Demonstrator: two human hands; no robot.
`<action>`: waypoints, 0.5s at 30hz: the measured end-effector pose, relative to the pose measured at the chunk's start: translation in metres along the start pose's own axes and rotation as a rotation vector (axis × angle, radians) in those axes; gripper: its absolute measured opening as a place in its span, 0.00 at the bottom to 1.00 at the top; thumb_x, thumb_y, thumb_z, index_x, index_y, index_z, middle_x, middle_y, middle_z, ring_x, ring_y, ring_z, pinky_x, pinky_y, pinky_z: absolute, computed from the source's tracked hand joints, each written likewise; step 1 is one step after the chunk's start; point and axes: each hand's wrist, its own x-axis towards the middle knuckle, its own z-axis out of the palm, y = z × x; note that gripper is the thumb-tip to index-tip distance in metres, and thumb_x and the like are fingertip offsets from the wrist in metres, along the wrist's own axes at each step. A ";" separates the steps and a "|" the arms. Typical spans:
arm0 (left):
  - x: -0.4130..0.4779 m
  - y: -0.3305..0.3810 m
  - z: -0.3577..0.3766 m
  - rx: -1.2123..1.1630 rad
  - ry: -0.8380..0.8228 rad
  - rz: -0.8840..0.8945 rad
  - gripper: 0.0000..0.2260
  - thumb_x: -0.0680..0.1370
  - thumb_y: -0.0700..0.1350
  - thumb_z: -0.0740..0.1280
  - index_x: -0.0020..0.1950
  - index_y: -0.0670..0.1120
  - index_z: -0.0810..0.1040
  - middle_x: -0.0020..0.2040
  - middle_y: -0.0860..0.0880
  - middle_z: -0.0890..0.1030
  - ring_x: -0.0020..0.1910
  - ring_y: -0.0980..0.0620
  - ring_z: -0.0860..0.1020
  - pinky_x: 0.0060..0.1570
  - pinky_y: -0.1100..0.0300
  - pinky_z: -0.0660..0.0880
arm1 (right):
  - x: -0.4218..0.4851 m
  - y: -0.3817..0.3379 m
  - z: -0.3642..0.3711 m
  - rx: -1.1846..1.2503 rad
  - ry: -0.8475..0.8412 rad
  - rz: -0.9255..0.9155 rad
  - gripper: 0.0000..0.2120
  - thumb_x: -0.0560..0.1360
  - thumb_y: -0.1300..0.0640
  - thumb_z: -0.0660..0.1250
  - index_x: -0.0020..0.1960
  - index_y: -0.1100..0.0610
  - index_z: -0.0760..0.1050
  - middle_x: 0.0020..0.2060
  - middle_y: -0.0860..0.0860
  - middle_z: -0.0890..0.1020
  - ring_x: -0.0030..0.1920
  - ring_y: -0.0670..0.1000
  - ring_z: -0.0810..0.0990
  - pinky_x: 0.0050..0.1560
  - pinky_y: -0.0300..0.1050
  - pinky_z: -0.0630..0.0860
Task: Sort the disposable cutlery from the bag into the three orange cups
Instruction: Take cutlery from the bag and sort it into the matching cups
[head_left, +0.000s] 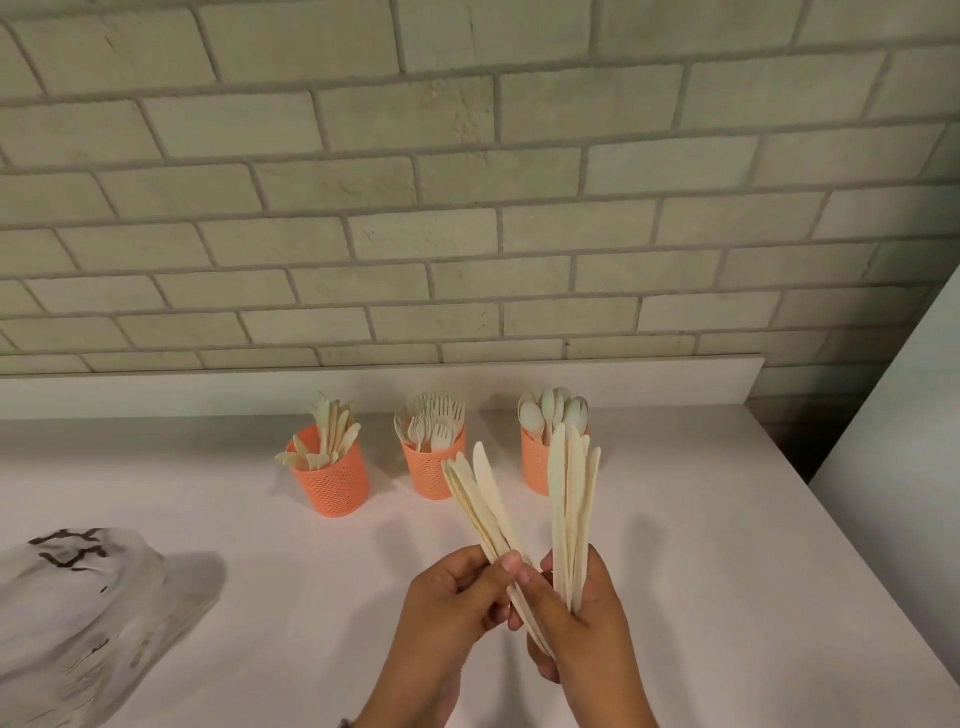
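progress: late, three orange mesh plastic cups (332, 480) beyond the fingertips already hold knives, forks, spoons | left hand (449, 603) clamped on fanned pale wooden knives (480, 499) | right hand (582, 618) clamped on upright knife bundle (571, 499) | left: cup these; crumpled white plastic bag (88, 618) contents unclear

this looks like a home kitchen: a white counter (675, 519) with a low raised back edge meets a wall of pale brick tiles (467, 182), and a white cabinet side (914, 415) stands at its right end.
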 end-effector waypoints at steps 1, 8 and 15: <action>0.000 0.001 0.000 -0.024 -0.003 -0.011 0.08 0.74 0.42 0.68 0.45 0.38 0.83 0.29 0.47 0.76 0.29 0.50 0.71 0.37 0.62 0.76 | 0.000 0.000 0.000 0.017 -0.001 0.003 0.11 0.74 0.54 0.68 0.46 0.59 0.68 0.24 0.54 0.77 0.18 0.47 0.67 0.20 0.35 0.62; -0.001 0.004 -0.002 -0.051 0.084 0.018 0.06 0.74 0.40 0.68 0.44 0.41 0.85 0.35 0.41 0.82 0.31 0.50 0.74 0.47 0.57 0.78 | -0.001 0.000 0.002 0.002 -0.017 -0.045 0.07 0.76 0.53 0.66 0.50 0.55 0.74 0.29 0.55 0.82 0.19 0.49 0.67 0.20 0.37 0.64; -0.005 0.007 0.005 0.001 0.180 0.078 0.04 0.70 0.41 0.72 0.38 0.40 0.83 0.31 0.43 0.82 0.28 0.53 0.76 0.40 0.61 0.78 | -0.006 -0.002 0.004 0.053 0.022 -0.092 0.17 0.63 0.50 0.78 0.47 0.56 0.79 0.31 0.59 0.83 0.20 0.53 0.71 0.19 0.41 0.68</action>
